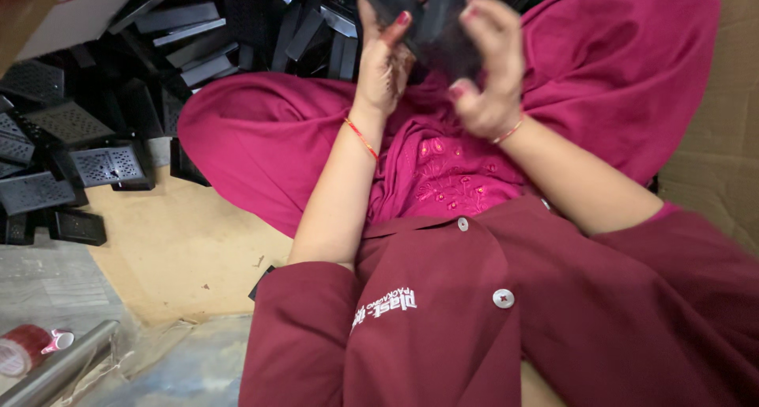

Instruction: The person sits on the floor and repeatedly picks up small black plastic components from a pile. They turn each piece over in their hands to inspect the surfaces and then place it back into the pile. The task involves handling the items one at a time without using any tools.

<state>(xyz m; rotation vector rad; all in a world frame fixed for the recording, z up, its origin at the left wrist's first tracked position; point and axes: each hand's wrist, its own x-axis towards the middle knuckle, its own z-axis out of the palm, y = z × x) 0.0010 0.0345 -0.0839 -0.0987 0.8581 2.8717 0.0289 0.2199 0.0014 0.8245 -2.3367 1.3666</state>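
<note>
Now we sit cross-legged; our left hand (385, 63) and right hand (486, 67) pinch a black plastic part (423, 15) between curled fingers above our lap, seemingly fitting it together. Next calls for steady pressing. Beyond lies a heap of perforated black parts (71, 150).

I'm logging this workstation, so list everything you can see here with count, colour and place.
Perforated plastic parts: many, black, heaped on the floor at upper left.
Held plastic part: one, black, between both hands, blurred.
Cardboard: one sheet, tan, under the person.
Tape roll: one, red, lower left.
Metal tube: one, grey, lower left.
Clear plastic sheet: one, lower left.
Left hand: red thread bracelet, gripping the part.
Right hand: bracelet, gripping the part.
</note>
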